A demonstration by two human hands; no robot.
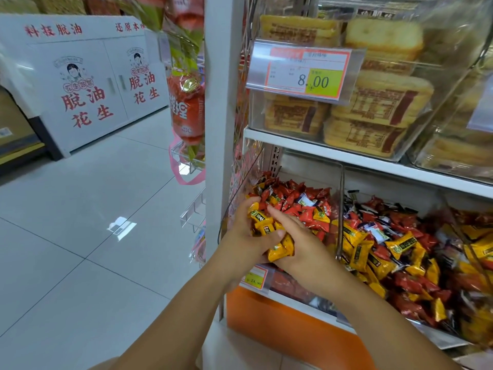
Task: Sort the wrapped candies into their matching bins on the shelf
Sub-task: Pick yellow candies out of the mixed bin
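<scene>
Bare forearms [186,303] enter from 6 o'clock, meet at centre. On the left hand [236,243], grip curled round yellow candies [262,227]. On the right hand [304,244], index points to 11 o'clock, other fingers hidden.

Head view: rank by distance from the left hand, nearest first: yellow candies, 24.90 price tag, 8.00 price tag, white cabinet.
1. yellow candies, gripped in the left hand.
2. 24.90 price tag, just below the hand.
3. 8.00 price tag, well above, to the right.
4. white cabinet, far back on the left.
</scene>
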